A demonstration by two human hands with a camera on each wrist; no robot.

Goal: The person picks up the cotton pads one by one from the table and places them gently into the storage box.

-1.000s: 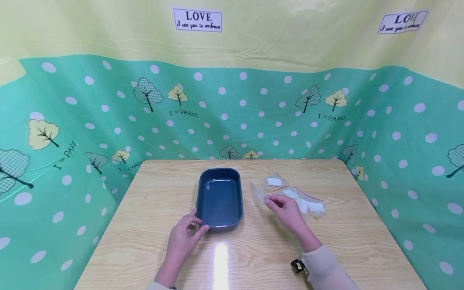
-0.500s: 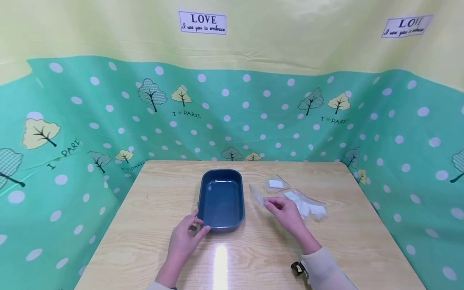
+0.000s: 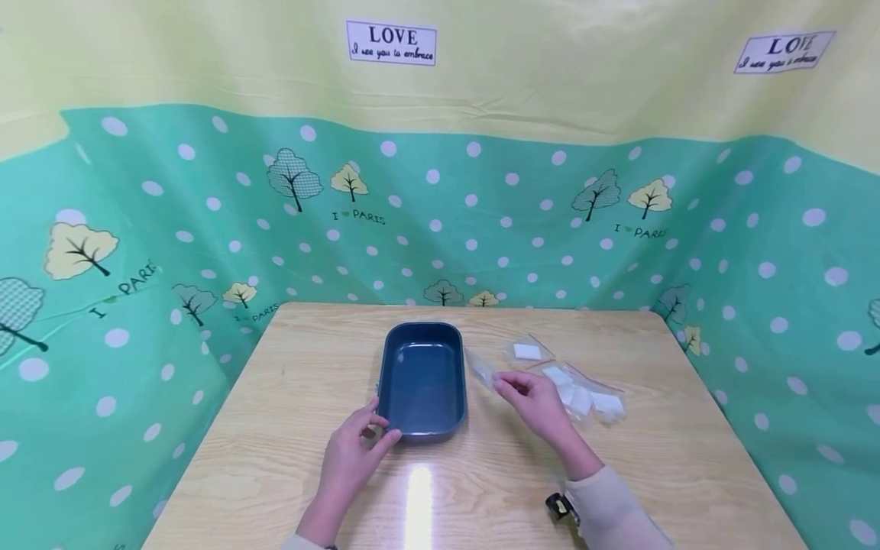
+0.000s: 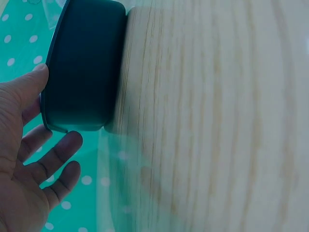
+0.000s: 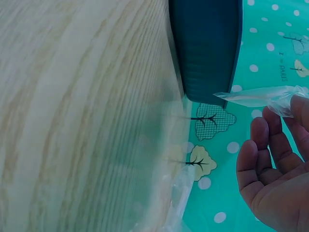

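Observation:
A dark blue, deep rectangular dish (image 3: 422, 382) stands on the wooden table. My left hand (image 3: 351, 454) holds its near left corner, thumb at the near rim and fingers along the left side; the left wrist view shows the thumb (image 4: 34, 82) against the rim. To the right of the dish, my right hand (image 3: 539, 405) pinches a clear plastic bag (image 3: 483, 370) between thumb and index finger. In the right wrist view the bag (image 5: 256, 96) points towards the dish (image 5: 207, 53), its other fingers loosely bent. The bag's contents cannot be made out.
Several clear zip bags with white pieces inside lie right of the right hand, among them a separate small bag (image 3: 528, 351) and an overlapping group (image 3: 584, 397). A green dotted curtain (image 3: 440, 214) encloses the table (image 3: 309, 359) at the back and sides.
My right hand has shifted slightly left, bringing the pinched bag closer to the dish's right side. The left hand keeps its place at the dish's corner. The head view has turned a little.

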